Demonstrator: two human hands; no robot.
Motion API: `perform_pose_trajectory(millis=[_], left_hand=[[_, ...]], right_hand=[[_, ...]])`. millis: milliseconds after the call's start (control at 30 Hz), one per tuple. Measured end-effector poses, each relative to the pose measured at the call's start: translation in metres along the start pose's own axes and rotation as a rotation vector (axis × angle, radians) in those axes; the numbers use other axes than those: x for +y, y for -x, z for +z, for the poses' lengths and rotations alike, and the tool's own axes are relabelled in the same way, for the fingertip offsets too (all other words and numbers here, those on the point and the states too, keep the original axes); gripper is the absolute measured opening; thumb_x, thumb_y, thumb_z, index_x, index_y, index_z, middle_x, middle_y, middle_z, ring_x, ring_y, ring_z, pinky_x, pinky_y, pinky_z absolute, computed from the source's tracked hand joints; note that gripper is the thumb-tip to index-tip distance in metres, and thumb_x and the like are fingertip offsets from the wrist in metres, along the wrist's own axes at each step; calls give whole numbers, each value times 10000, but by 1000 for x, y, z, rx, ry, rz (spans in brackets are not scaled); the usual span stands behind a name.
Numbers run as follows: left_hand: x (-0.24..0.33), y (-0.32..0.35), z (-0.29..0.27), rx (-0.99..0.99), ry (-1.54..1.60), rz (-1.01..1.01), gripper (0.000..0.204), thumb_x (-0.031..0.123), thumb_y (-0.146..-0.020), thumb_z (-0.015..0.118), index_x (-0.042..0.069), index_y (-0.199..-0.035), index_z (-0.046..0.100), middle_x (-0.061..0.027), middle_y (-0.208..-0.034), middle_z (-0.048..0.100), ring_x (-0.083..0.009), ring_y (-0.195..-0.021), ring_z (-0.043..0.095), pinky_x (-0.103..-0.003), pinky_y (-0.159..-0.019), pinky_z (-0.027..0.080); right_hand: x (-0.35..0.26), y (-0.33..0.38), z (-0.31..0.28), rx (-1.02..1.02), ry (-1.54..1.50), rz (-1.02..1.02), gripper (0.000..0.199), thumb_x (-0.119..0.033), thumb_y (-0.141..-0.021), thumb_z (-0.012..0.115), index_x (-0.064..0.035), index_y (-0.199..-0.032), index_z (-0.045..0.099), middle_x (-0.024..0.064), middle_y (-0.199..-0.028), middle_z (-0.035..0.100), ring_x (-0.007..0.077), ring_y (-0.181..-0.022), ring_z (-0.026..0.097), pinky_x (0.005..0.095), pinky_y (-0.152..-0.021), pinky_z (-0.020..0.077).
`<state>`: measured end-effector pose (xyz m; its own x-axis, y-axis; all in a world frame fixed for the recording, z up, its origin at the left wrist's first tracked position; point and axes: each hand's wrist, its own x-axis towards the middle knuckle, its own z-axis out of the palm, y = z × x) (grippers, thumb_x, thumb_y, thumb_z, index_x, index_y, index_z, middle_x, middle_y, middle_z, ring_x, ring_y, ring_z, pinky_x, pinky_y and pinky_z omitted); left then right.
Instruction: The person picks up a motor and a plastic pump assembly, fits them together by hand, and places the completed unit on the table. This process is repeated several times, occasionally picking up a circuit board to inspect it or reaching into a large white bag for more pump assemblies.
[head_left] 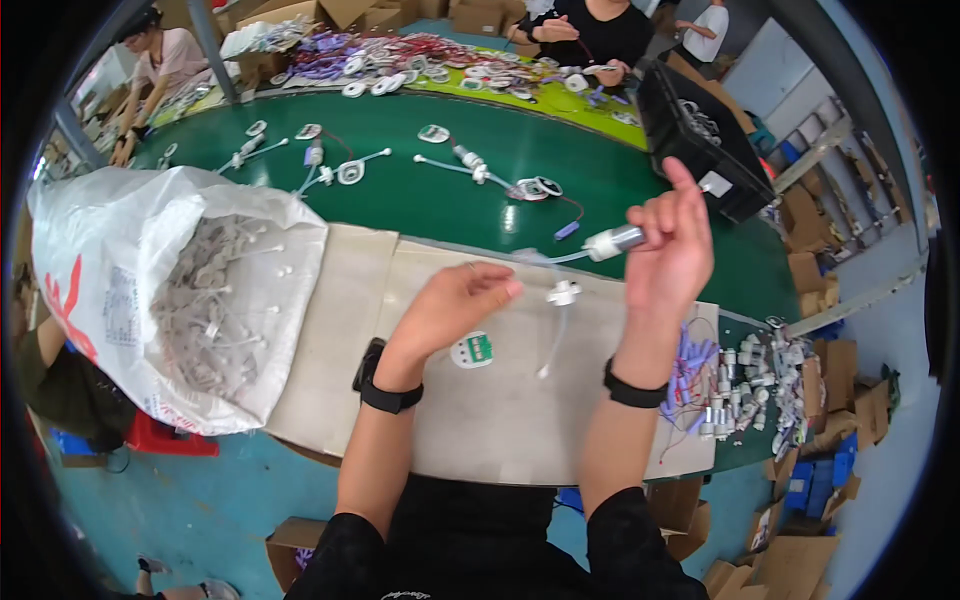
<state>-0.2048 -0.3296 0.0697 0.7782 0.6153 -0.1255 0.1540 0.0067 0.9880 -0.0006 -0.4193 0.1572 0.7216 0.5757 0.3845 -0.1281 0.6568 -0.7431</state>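
My right hand [668, 235], raised over the right part of the work mat, pinches a small silver-and-white motor [615, 242]. A clear tube [565, 258] runs left from its white end, with a white plastic connector [563, 293] and a thinner tube [553, 345] hanging below. My left hand [460, 303] is near the blurred left end of the tubing, apart from it, fingers stretched out and seemingly holding nothing. Below it, a white oval piece with a green circuit board [478, 348] lies on the beige mat [490, 430].
Left stands a white plastic bag [110, 290] of tubing parts. Wired assemblies [480, 172] lie on the green table [380, 125]. Purple wired parts [690, 370] and motors [740, 390] are heaped right. A black crate [700, 140] stands far right; people work across the table.
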Motion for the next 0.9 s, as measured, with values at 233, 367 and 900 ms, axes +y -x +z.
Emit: perform_pose_trajectory(millis=[233,367,900], left_hand=[[-41,47,-7,198,-733,270,464,182,-725,844,40,-1138,686,-159,-1160,610,-299,-1091,581,-377,-912,502],[-51,50,9,141,-774,310,512,101,-679,841,63,-1163,676,-151,-1159,614,-342,-1086,573,-397,-955,483],[-1,-90,14,376,349,35,380,158,-900,740,31,-1185,523,-25,-960,674,-86,-816,640,-203,-647,500]], right_hand=[[8,1,2,115,518,-98,206,-224,-1067,454,-31,-1067,526,-23,-671,419,52,-566,354,238,-504,327],[16,-3,-14,-194,595,-17,182,-184,-1036,526,-19,-1062,600,9,-770,587,48,-605,471,196,-536,375],[64,-12,-40,-193,407,347,150,-51,-927,654,51,-1037,649,116,-951,725,119,-791,656,242,-719,518]])
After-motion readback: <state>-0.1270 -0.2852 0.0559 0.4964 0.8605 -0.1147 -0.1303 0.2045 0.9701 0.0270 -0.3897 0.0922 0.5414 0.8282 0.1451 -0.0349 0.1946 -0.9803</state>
